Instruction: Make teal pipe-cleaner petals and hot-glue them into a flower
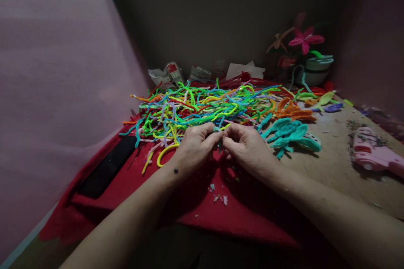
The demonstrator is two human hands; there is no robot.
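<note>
left hand (196, 143) + right hand (245, 145): pinching teal piece (216, 129) | apparently done: teal petals (288, 132), orange petals (289, 112) | remaining, likely: held piece unfinished, stem pile (202, 107) unshaped

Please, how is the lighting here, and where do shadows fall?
Head view: dim, the back wall nearly dark; head view: shadows on the red cloth below the left hand and right hand; head view: small piece between them hard to make out.

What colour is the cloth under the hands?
The cloth is red; the head view shows it best.
</note>
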